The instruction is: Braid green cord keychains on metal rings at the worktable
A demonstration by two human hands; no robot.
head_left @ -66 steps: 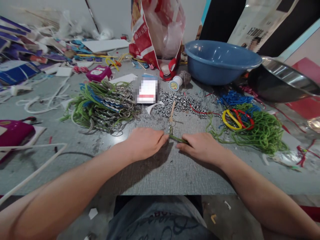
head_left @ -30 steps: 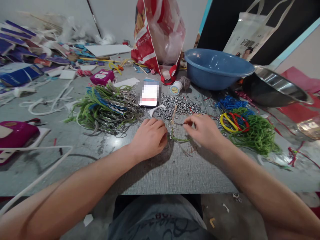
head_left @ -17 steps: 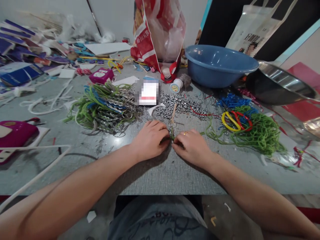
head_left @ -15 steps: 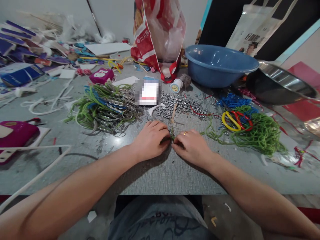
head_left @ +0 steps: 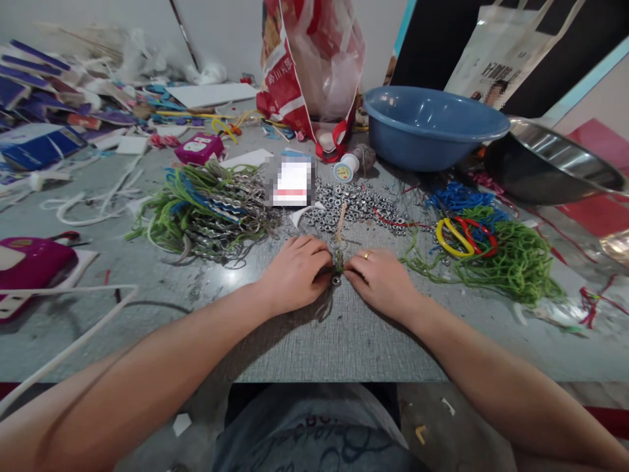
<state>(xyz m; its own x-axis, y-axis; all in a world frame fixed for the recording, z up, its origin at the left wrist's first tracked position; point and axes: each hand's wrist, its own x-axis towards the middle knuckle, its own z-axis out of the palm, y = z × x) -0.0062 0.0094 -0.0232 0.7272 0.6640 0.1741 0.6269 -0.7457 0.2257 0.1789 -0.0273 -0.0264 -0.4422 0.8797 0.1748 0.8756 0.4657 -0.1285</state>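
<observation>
My left hand (head_left: 301, 272) rests on the table with its fingers curled and pinched at a thin cord piece (head_left: 339, 259) that looks green. Facing it, my right hand (head_left: 382, 280), a ring on one finger, pinches at the same cord from the other side. A metal nut (head_left: 336, 280) shows in the gap between the fingertips. Dark cord ends (head_left: 323, 307) trail below my left fingers. Just beyond my hands, a tan stick-like strip (head_left: 341, 219) points away, with a small clear ring near its lower end. The fingertips themselves are partly hidden.
Many loose nuts (head_left: 354, 203) lie ahead. A bundle of knotted cords (head_left: 206, 210) is at left. Green cords (head_left: 515, 262) and red-and-yellow-handled scissors (head_left: 455, 237) lie at right. Behind stand a thread spool (head_left: 343, 172), a blue basin (head_left: 432, 131) and a metal bowl (head_left: 545, 170).
My right hand has shifted slightly right, away from my left hand. The nut and the dark cord ends between and below the fingers now show more plainly.
</observation>
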